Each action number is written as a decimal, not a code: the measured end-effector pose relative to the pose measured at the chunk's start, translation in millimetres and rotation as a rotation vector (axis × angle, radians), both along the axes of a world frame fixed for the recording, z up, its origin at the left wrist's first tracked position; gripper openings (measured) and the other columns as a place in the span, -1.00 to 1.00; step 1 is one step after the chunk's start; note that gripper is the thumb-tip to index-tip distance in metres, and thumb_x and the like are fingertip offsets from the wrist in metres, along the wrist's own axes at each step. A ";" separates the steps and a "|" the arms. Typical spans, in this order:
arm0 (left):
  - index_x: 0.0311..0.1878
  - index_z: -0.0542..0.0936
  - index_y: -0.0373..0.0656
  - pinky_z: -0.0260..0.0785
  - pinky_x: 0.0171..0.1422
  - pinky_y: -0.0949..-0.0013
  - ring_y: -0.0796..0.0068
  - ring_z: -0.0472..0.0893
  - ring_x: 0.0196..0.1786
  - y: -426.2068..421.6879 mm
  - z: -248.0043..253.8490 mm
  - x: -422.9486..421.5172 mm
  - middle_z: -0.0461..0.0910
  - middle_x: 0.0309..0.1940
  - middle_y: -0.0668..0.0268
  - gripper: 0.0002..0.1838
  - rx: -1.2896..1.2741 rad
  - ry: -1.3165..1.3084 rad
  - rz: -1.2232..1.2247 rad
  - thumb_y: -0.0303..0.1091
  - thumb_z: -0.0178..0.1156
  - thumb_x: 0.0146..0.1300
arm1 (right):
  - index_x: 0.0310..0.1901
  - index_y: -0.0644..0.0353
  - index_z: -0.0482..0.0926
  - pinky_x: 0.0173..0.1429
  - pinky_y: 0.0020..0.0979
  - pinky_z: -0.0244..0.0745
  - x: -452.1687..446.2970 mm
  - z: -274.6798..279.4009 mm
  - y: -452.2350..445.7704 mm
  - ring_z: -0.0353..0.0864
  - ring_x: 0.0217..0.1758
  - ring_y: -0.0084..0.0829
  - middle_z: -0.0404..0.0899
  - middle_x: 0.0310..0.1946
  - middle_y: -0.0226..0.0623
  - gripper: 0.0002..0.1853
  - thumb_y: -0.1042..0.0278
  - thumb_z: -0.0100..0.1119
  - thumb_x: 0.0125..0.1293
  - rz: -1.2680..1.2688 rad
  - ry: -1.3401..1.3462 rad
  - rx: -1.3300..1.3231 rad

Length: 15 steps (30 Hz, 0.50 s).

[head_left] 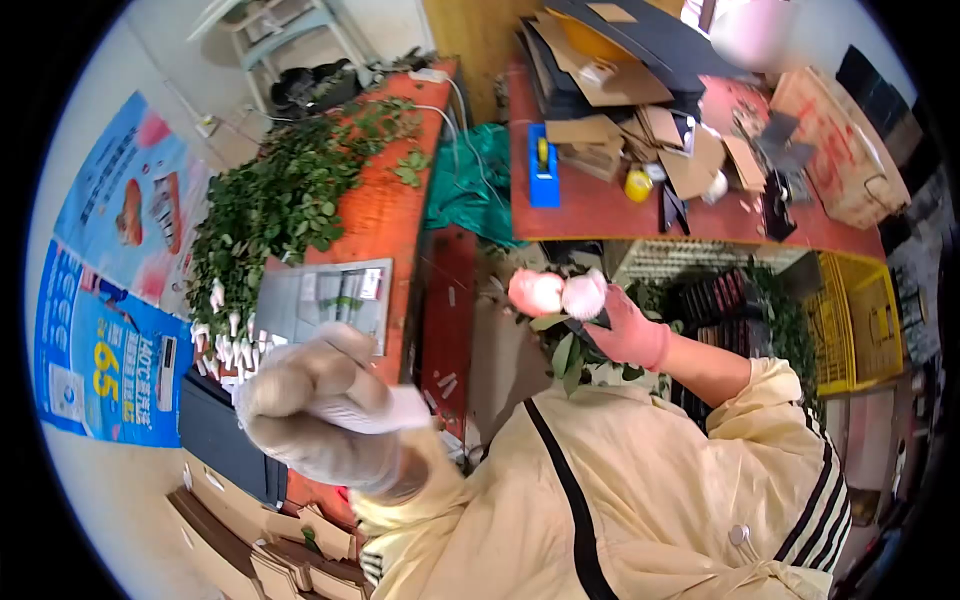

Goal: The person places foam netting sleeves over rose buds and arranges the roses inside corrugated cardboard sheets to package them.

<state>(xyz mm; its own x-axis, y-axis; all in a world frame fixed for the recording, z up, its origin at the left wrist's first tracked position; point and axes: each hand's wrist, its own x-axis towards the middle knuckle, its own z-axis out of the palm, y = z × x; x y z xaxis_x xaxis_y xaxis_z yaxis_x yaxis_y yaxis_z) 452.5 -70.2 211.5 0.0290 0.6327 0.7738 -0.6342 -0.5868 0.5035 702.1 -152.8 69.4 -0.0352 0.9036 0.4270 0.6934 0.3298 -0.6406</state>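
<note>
My left hand (315, 405), in a greyish-white glove, is raised at the left above the table, with its fingers curled closed. A white ribbed sleeve (385, 410) pokes out from under the fingers toward the wrist. My right hand (632, 332), in a pink glove, is closed around the stems just below two rose heads. One pink rose (535, 291) faces up uncovered; beside it, a paler rose (584, 295) appears to wear a white net sleeve. Green leaves (568, 358) hang below the blooms, and the lower stems are hidden.
Leafy stems (280, 190) are heaped on the red table (375, 215), near a clear-topped box (325, 300) and several white-sleeved buds (238, 352). Cardboard pieces (690, 165) and a blue tape dispenser (543, 170) lie on the right table. A yellow crate (855, 325) stands at the right.
</note>
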 end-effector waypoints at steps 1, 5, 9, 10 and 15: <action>-0.01 0.50 -0.19 0.29 -0.38 0.47 0.56 0.33 -0.66 -3.8 -4.0 -0.5 0.43 -0.62 0.37 -0.55 -0.037 0.293 0.048 -0.02 0.08 0.22 | -0.02 0.29 0.46 0.05 -0.21 0.36 1.5 4.1 3.1 0.51 -0.05 -0.10 0.56 -0.15 -0.11 -0.55 0.46 0.20 -0.04 0.097 0.103 -0.060; 0.14 0.45 -0.27 0.20 -0.55 0.42 0.54 0.42 -0.66 -19.7 14.4 54.9 0.39 -0.71 0.34 -0.27 0.261 1.449 0.027 -0.01 0.38 -0.05 | 0.01 0.28 0.46 -0.03 -0.17 0.43 -3.2 15.0 -6.1 0.56 -0.14 -0.07 0.57 -0.21 -0.05 -0.51 0.42 0.19 -0.06 0.020 0.017 0.001; -0.09 0.57 -0.24 0.23 -0.51 0.36 0.45 0.45 -0.62 -14.6 -33.3 90.3 0.43 -0.68 0.30 -0.52 0.616 1.199 0.066 -0.09 0.34 0.01 | 0.06 0.24 0.41 -0.06 -0.18 0.42 -1.0 -5.4 -12.6 0.54 -0.12 -0.12 0.57 -0.25 -0.11 -0.46 0.31 0.18 -0.04 0.093 -0.018 -0.117; -0.13 0.58 -0.24 0.23 -0.50 0.35 0.43 0.46 -0.61 -15.9 -36.1 91.0 0.45 -0.67 0.29 -0.55 0.629 1.150 0.035 -0.10 0.33 0.02 | 0.06 0.24 0.41 -0.06 -0.18 0.42 1.8 -10.3 -17.3 0.54 -0.12 -0.12 0.57 -0.25 -0.11 -0.46 0.31 0.18 -0.04 0.051 -0.001 -0.138; -0.23 0.53 -0.28 0.38 -0.18 0.37 0.30 0.55 -0.32 -23.5 -22.3 64.7 0.55 -0.44 0.20 -0.64 0.076 0.679 -0.203 -0.13 0.25 0.14 | -0.06 0.24 0.48 -0.05 -0.20 0.41 27.7 -10.7 -28.1 0.51 -0.15 -0.08 0.55 -0.22 -0.15 -0.50 0.31 0.26 -0.13 -0.071 0.160 -0.053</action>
<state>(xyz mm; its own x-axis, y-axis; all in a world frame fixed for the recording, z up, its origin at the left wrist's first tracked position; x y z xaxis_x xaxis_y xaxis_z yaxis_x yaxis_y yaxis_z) 517.2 -93.7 189.2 0.6316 0.5091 0.5847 -0.2953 -0.5394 0.7886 729.7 -180.9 58.7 0.0936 0.9227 0.3740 0.6016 0.2469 -0.7597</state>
